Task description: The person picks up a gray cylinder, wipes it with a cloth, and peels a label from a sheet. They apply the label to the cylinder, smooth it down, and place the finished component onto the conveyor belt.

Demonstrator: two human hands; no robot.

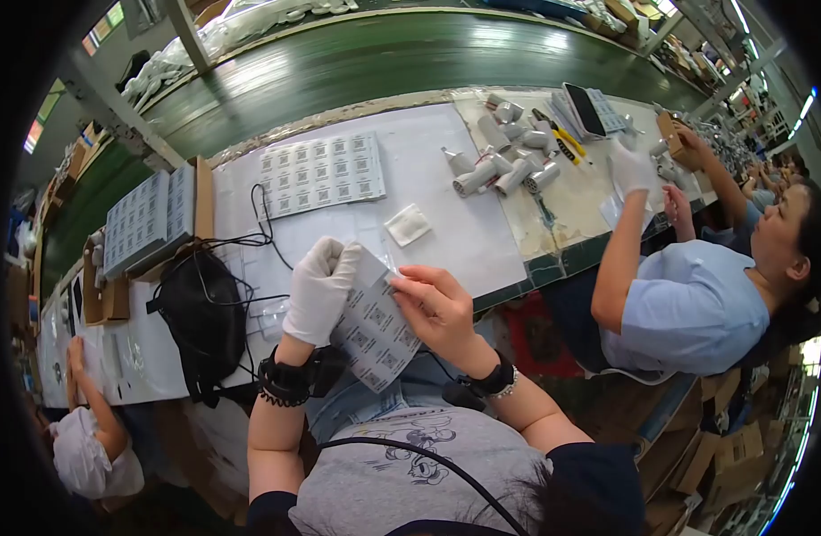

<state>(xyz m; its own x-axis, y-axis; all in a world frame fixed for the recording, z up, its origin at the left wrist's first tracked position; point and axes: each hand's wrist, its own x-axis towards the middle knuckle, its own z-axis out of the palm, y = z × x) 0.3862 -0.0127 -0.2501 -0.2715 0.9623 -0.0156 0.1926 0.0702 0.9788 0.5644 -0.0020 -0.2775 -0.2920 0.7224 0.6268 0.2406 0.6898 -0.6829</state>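
Note:
A grey sheet of labels (375, 335) printed with square codes hangs tilted in front of my chest, over the table's near edge. My left hand (317, 286), in a white glove, is closed on its upper left part. Bare, my right hand (442, 311) pinches at the sheet's upper right edge with thumb and fingertips; whether a single label is lifted there is too small to tell. Beyond my hands lies a stack of similar label sheets (321, 171), and nearer to me a small white folded pad (408, 225).
Silver cylindrical parts (509, 170), yellow-black cutters (567, 143) and a phone (583, 110) lie at right. A black bag (205, 313) with cables and a box of label stacks (142, 223) stand left. A co-worker (696, 295) sits at right; a green conveyor (339, 76) runs behind.

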